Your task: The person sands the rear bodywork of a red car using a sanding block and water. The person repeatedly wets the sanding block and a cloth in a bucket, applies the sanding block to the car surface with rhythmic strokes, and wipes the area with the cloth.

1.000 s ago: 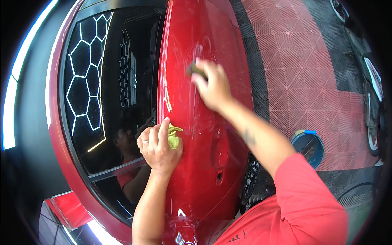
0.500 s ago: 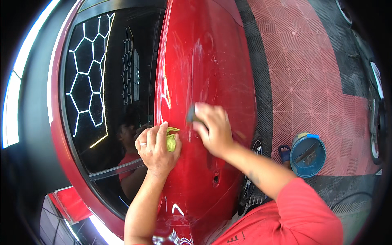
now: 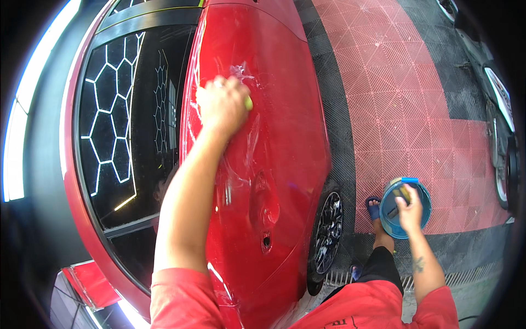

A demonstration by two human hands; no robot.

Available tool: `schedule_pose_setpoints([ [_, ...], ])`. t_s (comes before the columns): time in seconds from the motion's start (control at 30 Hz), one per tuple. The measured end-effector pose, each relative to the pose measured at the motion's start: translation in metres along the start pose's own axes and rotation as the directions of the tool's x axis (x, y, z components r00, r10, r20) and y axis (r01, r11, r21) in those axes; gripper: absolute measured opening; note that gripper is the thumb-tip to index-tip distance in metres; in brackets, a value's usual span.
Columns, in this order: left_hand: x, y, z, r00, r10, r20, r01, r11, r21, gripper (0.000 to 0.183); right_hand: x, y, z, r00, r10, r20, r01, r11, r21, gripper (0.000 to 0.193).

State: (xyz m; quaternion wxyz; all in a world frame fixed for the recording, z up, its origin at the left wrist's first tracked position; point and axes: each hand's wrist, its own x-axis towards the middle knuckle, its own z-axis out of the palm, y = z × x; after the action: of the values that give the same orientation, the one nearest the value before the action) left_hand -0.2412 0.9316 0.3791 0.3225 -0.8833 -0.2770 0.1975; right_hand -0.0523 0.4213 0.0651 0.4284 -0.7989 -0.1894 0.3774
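Observation:
On the red car door panel [image 3: 285, 109], my left hand [image 3: 223, 107] presses a yellow-green cloth [image 3: 249, 103], most of it hidden under the palm. The fingers are blurred by motion, and whitish wet smears surround them. Out to the right, my right hand [image 3: 411, 213] grips a small dark block [image 3: 404, 193] with a yellowish side. It is above a blue bucket [image 3: 388, 220], whose inside shows another dark flat piece, partly covered by the hand.
The dark side window [image 3: 148, 109] borders the panel on the left. Below my left hand is the door handle recess [image 3: 267, 211]. A wheel [image 3: 329, 233] stands near my sandaled foot [image 3: 373, 207]. Red and black grid tiles [image 3: 394, 93] cover the floor; another vehicle [image 3: 496, 104] is at far right.
My left hand has moved forward up the panel with the cloth. My right hand has left the panel and swung right to the bucket, still holding the dark block.

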Motion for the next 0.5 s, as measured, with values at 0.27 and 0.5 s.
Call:
schedule_pose_setpoints([
  [0.27, -0.235, 0.067, -0.048, 0.952, 0.306, 0.019, -0.287, 0.912, -0.294, 0.018, -0.084, 0.258, -0.159, 0.892, 0.255, -0.372, -0.367, 0.89, -0.271, 0.044],
  [0.5, -0.395, 0.075, -0.085, 0.994, 0.099, -0.056, -0.112, 0.933, -0.342, 0.023, -0.154, 0.275, -0.154, 0.87, 0.362, -0.334, -0.461, 0.838, -0.293, 0.04],
])
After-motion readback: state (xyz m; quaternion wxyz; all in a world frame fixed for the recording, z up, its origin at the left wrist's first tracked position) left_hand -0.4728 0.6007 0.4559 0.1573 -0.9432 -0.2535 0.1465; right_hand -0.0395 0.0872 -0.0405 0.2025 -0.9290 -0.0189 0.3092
